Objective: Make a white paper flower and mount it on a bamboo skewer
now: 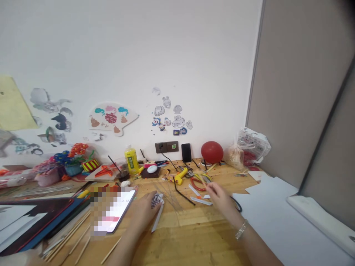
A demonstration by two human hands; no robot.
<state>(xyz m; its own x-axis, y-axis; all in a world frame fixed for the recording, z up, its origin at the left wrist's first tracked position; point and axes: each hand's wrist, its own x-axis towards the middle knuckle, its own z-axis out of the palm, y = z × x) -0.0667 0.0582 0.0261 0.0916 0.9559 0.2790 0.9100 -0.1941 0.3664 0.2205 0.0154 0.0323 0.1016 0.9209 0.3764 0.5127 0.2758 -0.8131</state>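
You could slide a hand over the bare tabletop (191, 240) at bottom centre; mid-frame, white strips (201, 201), a black rod (184, 196) and a yellow glue gun (181, 176) get in the way; lower left, a phone (122, 210) and sticks (111, 251).

Soft, fairly even indoor light fills the view; the white wall (194, 48) above the red balloon (212, 152) looks pale grey. Far left of the balloon, the wall drawings (48, 104) are smeared and stretched. Nearer than the balloon and to its left, blocky pixelation hides part of a lit phone (125, 205), its screen nearly washed out. Nearer than the balloon, the right hand (220, 197) looks slightly soft, and the worktop (177, 240) shows faint sheen and diffuse shadows. Up and right of the balloon, dark blur shades the grey panel (291, 74).
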